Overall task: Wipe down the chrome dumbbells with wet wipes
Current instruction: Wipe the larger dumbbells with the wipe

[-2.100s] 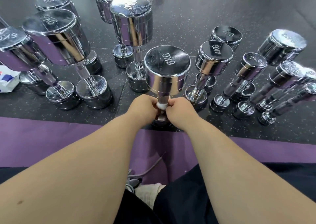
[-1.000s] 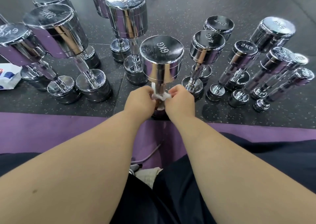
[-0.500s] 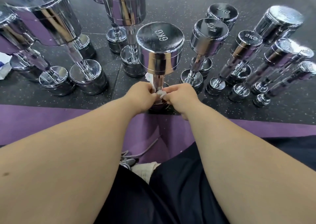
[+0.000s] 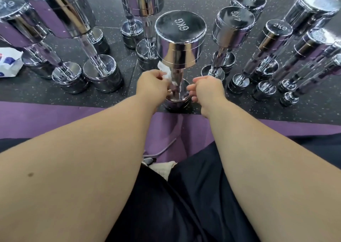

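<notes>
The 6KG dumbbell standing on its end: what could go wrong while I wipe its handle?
1. The 6KG dumbbell stands on one end, and only the left hand holds the wet wipe against its handle; the right hand does not hold it. A sideways rub might tip it.
2. The 4KG dumbbell stands close on its right, so a fall could knock it over.
3. It stands near the purple mat and your legs; it could fall towards you.

Chrome dumbbell (image 4: 180,44), white wipe (image 4: 164,72), purple mat (image 4: 55,118)
</notes>
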`<act>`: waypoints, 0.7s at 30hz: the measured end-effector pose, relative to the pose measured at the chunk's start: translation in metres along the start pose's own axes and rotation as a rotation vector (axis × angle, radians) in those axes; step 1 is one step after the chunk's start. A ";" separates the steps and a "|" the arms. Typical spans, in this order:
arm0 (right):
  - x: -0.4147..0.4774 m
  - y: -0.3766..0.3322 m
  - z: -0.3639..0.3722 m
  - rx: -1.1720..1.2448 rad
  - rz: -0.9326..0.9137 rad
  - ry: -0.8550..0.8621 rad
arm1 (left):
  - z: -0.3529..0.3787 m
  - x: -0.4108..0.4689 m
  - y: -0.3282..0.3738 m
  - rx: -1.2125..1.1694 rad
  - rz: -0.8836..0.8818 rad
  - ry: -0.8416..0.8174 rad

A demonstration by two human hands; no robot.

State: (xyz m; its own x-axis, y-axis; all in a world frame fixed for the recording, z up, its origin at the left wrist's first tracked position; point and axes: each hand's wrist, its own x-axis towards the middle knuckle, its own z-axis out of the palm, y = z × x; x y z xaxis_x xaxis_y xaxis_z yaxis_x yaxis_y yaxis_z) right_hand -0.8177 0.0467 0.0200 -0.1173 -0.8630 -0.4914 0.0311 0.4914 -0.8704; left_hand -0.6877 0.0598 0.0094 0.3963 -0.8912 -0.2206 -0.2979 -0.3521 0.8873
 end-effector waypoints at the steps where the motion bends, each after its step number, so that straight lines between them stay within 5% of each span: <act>1: 0.000 -0.001 -0.001 0.027 0.007 0.026 | 0.001 0.001 0.001 -0.022 -0.007 0.004; 7: 0.005 -0.003 0.008 0.010 -0.073 0.000 | 0.006 0.005 0.011 0.297 0.074 -0.177; 16: 0.009 0.004 0.001 0.118 -0.032 0.046 | -0.019 0.003 0.045 -0.580 -0.014 -0.367; 21: -0.005 0.003 0.012 0.013 -0.055 0.057 | -0.009 0.007 0.019 -0.186 -0.021 -0.337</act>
State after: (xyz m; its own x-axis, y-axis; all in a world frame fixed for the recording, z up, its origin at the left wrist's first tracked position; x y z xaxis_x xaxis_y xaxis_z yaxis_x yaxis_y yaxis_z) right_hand -0.8049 0.0506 0.0194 -0.1759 -0.8805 -0.4403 0.0358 0.4412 -0.8967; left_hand -0.6827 0.0491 0.0285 0.0836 -0.9392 -0.3329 -0.1178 -0.3411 0.9326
